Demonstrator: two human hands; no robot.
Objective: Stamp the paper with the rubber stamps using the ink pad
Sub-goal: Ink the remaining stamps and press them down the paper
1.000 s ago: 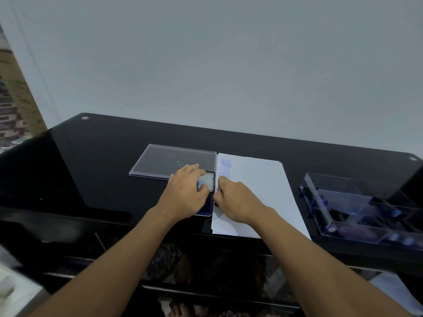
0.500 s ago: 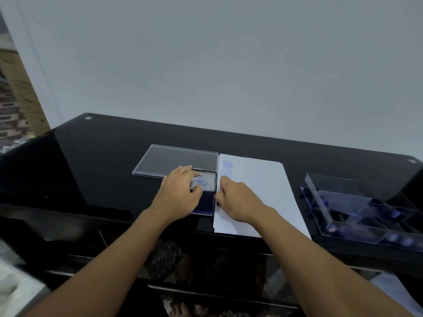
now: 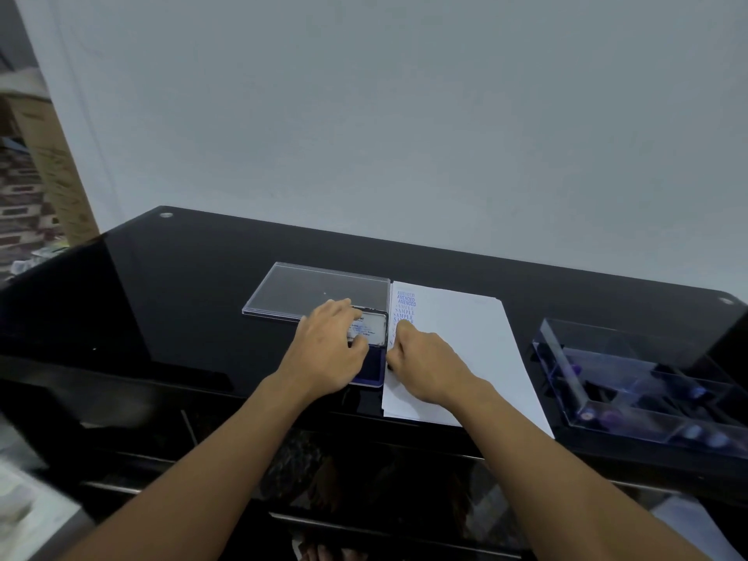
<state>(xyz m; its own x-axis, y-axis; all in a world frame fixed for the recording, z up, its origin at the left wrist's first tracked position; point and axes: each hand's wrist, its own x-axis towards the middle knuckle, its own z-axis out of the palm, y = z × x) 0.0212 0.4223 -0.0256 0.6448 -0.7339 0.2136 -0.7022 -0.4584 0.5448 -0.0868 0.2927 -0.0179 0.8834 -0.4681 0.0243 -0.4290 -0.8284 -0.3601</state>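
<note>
A white paper sheet lies on the black glass table, with blue stamped words in a column at its top left corner. Just left of it sits the blue ink pad; its labelled lid is tilted up at the far end. My left hand grips that lid, fingers over the label. My right hand is curled against the pad's right edge and pinches it, its heel resting on the paper. The rubber stamps lie in a clear box at the right.
A flat clear plastic cover lies behind the ink pad. The clear compartment box holding several stamps stands right of the paper. A grey wall rises behind the table, and cardboard boxes stand at the far left.
The lid has tipped further back under my left hand, showing more of the blue pad. Both hands stayed at the pad, and the view shifted slightly.
</note>
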